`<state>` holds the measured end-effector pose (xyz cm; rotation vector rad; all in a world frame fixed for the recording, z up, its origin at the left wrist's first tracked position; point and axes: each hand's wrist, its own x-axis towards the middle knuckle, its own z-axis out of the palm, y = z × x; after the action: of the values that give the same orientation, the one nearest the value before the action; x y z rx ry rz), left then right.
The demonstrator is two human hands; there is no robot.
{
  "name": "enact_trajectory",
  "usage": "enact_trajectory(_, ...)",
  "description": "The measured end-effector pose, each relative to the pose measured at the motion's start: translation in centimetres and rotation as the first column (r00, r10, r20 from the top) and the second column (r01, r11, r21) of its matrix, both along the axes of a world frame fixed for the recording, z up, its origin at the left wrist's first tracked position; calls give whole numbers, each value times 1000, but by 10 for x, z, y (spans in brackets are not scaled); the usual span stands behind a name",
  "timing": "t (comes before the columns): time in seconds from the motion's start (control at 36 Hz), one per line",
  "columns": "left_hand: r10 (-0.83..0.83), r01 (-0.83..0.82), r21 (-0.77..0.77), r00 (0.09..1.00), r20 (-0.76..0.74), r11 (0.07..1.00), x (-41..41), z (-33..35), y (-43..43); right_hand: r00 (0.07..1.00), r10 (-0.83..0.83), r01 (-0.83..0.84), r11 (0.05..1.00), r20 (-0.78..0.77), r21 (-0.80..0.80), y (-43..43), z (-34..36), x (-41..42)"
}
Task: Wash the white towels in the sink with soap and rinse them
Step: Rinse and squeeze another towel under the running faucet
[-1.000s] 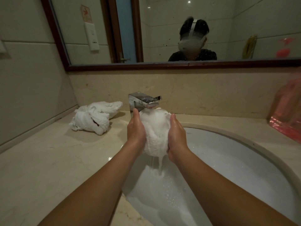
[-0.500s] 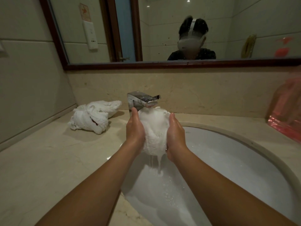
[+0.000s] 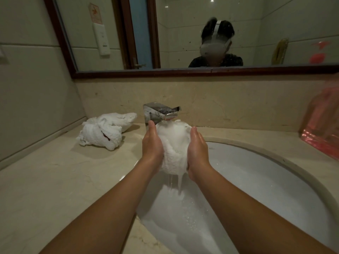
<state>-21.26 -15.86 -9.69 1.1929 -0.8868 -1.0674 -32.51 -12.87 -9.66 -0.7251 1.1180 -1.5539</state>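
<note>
So I've got both hands up under the faucet (image 3: 161, 112) right now, with one wet towel (image 3: 174, 147) bunched into a ball between them. My left hand (image 3: 152, 143) cups its left side and my right hand (image 3: 198, 151) cups its right side, palms facing each other and fingers pointing up and away toward the spout, lying along the cloth and wrapped round it. The fingertips themselves are hidden behind the wad, so how tightly they curl I can't tell. The bundle is taller than it is wide, long axis running roughly up and down, top end right under the faucet mouth and bottom end tapering to a point over the sink (image 3: 275, 180). Water streams off that lower tip into the basin, where there's milky, foamy water pooled at the near side.

Count-wise: two white towels total. The one in my hands, plus a second towel (image 3: 104, 131) lying crumpled on the counter (image 3: 55, 180) to the left of the faucet, well apart from the basin. That one sprawls longways left to right, with a pointed end aimed toward the faucet. One faucet, one basin. There's also a pink translucent thing (image 3: 322, 129) at the far right edge of the counter, too blurry to identify.
</note>
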Motion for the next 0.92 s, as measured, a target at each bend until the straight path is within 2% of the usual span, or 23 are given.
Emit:
enact_trajectory(0.64, 11, -11, 22, 1000, 2, 1000, 3, -4, -4, 998, 12, -10, 999, -66, 32, 12, 11, -2)
enact_trajectory(0.78, -60, 61, -40, 997, 42, 997, -5, 19, 24, 997, -10, 10, 1000, -81, 4, 9, 11, -5)
enact_trajectory(0.86, -145, 153, -96, 986, 81, 984, -6, 22, 31, 984, -4, -1, 1000, -176, -27, 12, 14, -8)
enact_trajectory(0.92, -217, 225, -109, 973, 82, 968, -5, 24, 35, 986, -15, 8, 999, -168, -42, 11, 14, -13)
